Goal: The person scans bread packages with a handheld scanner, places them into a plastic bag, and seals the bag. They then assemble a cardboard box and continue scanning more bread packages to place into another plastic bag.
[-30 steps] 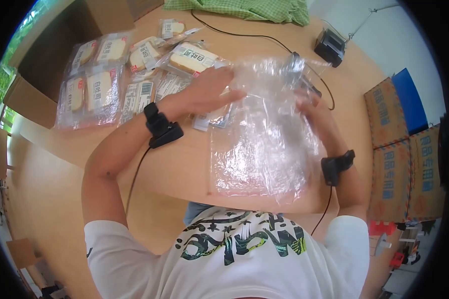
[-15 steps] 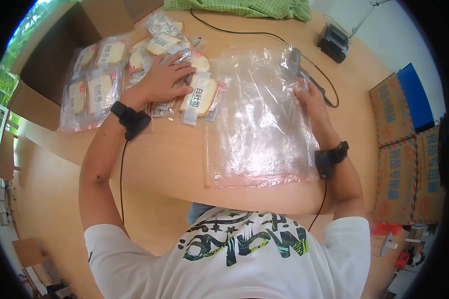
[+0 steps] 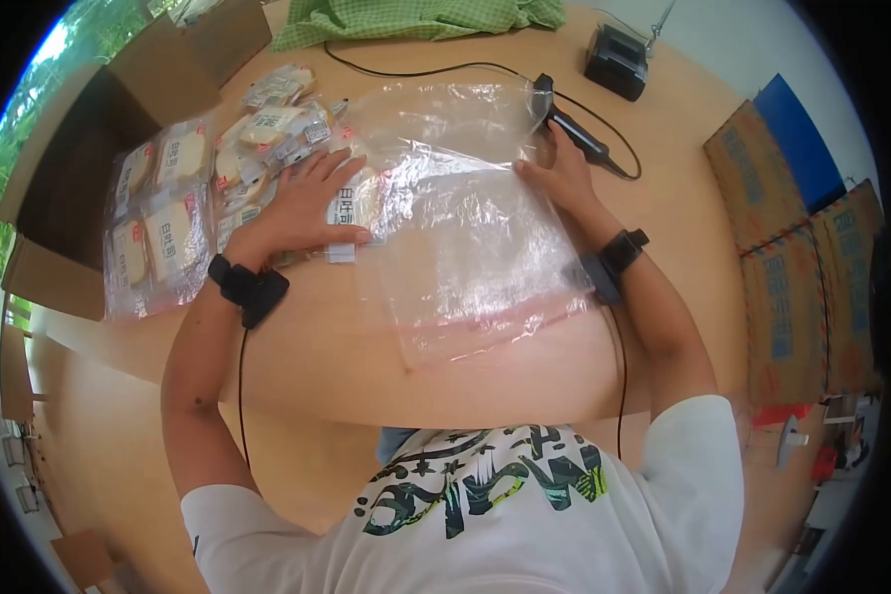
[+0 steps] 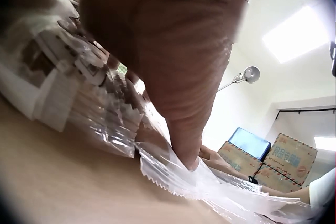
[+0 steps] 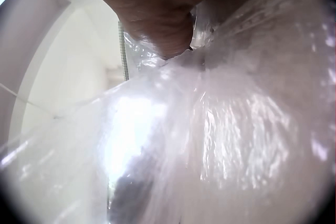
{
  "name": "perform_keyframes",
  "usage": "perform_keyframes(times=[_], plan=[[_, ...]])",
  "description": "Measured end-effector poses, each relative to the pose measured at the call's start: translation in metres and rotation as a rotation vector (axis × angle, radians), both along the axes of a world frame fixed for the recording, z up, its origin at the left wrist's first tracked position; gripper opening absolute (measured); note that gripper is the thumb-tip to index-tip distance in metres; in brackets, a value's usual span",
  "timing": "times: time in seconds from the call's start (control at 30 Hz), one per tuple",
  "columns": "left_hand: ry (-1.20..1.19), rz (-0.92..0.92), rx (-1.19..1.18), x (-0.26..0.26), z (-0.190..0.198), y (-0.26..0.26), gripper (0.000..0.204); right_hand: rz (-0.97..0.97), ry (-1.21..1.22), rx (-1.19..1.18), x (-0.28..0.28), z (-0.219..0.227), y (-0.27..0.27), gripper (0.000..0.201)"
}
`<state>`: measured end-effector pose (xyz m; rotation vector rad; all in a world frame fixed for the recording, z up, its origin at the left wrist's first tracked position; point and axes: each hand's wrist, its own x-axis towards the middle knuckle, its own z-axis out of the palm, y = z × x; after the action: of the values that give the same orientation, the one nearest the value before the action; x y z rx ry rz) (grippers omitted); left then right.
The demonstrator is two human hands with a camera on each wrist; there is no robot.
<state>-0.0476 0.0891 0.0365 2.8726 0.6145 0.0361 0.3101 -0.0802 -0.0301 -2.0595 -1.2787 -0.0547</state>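
A large clear plastic bag (image 3: 465, 228) with a pinkish lower edge lies flat on the table in the head view. The right hand (image 3: 561, 173) pinches its right side between thumb and fingers; the right wrist view shows the thumb (image 5: 163, 35) against the film. On the bag's left, the left hand (image 3: 297, 208) lies with spread fingers over wrapped bread slices, its thumb beside a labelled packet (image 3: 348, 208) that partly lies against or under the bag. In the left wrist view the thumb (image 4: 184, 140) touches crinkled clear wrapping (image 4: 173, 174).
Bagged bread packs (image 3: 175, 238) lie at the left by an open cardboard box (image 3: 69, 168), more loose packets (image 3: 277, 129) behind the left hand. A black device (image 3: 579, 134) with a cable, a black box (image 3: 616, 61), green checked cloth (image 3: 416, 18) and cartons (image 3: 782, 297) stand around.
The left hand has gone from the bag to the bread packets, its fingers spreading. The bag lies flatter and has shifted left with the right hand pinching it; the view has turned slightly.
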Motion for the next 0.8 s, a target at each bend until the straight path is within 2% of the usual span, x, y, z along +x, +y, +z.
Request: perform_keyframes(times=[0.13, 0.3, 0.4, 0.57, 0.67, 0.73, 0.8], plan=[[-0.056, 0.052, -0.037, 0.0, -0.006, 0.014, 0.104, -0.109, 0.001, -0.067, 0.015, 0.011, 0.022, 0.091], [-0.046, 0.016, -0.055, -0.004, -0.001, 0.019, 0.104, -0.182, 0.06, -0.082, 0.05, 0.015, 0.048, 0.082], [-0.022, -0.028, -0.039, -0.009, 0.003, 0.021, 0.104, -0.118, 0.109, -0.114, 0.07, 0.015, 0.056, 0.082], [0.032, -0.107, -0.011, -0.02, 0.016, 0.023, 0.102, 0.067, 0.188, -0.184, 0.081, 0.039, 0.045, 0.095], [0.015, -0.165, 0.03, -0.012, 0.025, 0.001, 0.101, 0.044, -0.146, 0.008, 0.037, 0.06, 0.034, 0.094], [-0.013, -0.218, 0.053, 0.003, 0.023, -0.026, 0.1, 0.363, -0.158, -0.052, -0.003, 0.074, 0.023, 0.091], [0.125, -0.19, 0.041, 0.022, 0.019, -0.046, 0.094, 0.647, -0.258, -0.205, -0.027, 0.077, 0.013, 0.088]])
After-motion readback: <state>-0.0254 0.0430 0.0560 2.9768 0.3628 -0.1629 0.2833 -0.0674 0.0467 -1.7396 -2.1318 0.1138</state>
